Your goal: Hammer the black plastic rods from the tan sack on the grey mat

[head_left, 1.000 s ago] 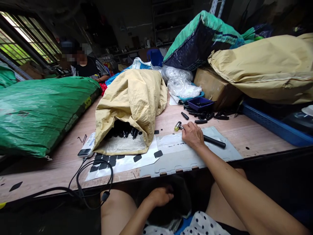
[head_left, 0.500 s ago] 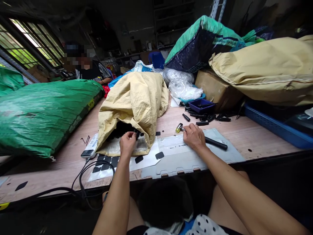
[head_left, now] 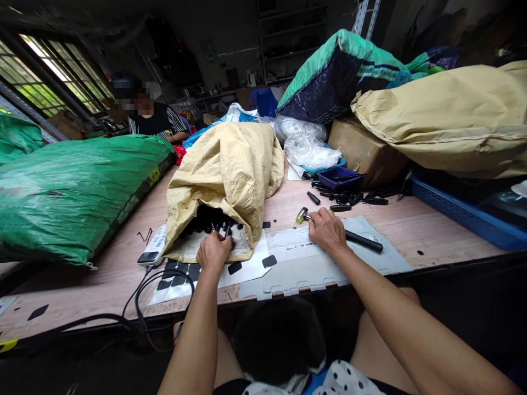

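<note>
My left hand (head_left: 214,250) is at the mouth of a cream woven sack (head_left: 224,170), its fingers closed on a small dark part (head_left: 228,231). More black parts with shiny bits lie just beyond the fingertips, in the sack's dark opening. My right hand (head_left: 327,229) is wrapped round the handle of a small hammer (head_left: 364,240), which lies over a grey board (head_left: 304,274). The hammer's metal head with a yellow face points left. Under the sack's edge is a white sheet (head_left: 247,277) with black stickers.
A green sack (head_left: 82,192) bulges at the left, near a white power bank (head_left: 152,249) with black cables. Loose black handles (head_left: 313,197), a purple tray (head_left: 340,178) and a blue basket (head_left: 461,211) are at the right. Another person (head_left: 154,120) sits across the table.
My left hand has turned and drawn slightly down and toward me at the sack's mouth, with black parts now showing by its fingers. My right hand stays on the hammer.
</note>
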`<move>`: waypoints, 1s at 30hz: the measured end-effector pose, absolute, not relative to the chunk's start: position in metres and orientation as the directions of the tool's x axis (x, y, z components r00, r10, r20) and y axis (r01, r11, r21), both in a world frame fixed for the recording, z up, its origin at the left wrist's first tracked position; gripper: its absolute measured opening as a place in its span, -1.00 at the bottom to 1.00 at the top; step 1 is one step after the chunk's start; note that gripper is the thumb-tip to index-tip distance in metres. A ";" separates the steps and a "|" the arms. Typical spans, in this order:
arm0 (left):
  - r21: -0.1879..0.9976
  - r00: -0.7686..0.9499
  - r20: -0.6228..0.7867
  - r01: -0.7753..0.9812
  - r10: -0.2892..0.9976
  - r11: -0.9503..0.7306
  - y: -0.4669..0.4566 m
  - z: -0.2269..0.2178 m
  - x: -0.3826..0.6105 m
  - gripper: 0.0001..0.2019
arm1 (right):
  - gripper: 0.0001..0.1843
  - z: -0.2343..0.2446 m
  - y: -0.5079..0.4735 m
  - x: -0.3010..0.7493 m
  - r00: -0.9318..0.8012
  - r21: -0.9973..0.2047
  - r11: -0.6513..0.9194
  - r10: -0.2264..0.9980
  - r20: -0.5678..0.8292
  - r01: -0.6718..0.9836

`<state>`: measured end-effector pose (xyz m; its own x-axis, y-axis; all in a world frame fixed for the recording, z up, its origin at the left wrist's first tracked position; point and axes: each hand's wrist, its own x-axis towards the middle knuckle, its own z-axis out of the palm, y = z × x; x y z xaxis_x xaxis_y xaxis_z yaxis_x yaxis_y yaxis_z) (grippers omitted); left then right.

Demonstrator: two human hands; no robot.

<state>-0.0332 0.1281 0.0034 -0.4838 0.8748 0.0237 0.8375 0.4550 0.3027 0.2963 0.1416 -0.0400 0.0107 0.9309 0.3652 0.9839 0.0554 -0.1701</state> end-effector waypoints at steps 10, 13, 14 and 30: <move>0.663 -0.193 0.329 0.744 0.924 -0.081 0.064 0.021 0.008 -0.75 | -0.69 -0.039 0.141 0.296 0.005 -0.151 0.053 0.931 0.364 0.987; 0.658 0.168 0.317 0.670 0.934 -0.344 0.053 0.015 0.045 -0.84 | -0.70 -0.039 0.141 0.296 0.010 -0.151 0.049 0.930 0.368 0.987; 0.632 0.234 0.297 0.679 0.926 -0.374 0.054 0.010 0.055 -0.86 | -0.70 -0.039 0.141 0.296 0.013 -0.153 0.047 0.929 0.370 0.987; 0.683 0.301 0.218 0.632 0.928 -0.365 0.080 -0.028 0.072 -0.83 | -0.67 -0.033 0.144 0.303 -0.019 -0.220 0.089 0.953 0.301 0.971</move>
<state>0.0715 0.0797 -0.0280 0.3008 0.9284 0.2183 0.6320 -0.3654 0.6834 0.3030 0.1440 -0.0328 -0.0191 0.9533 0.3014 0.9713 0.0891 -0.2204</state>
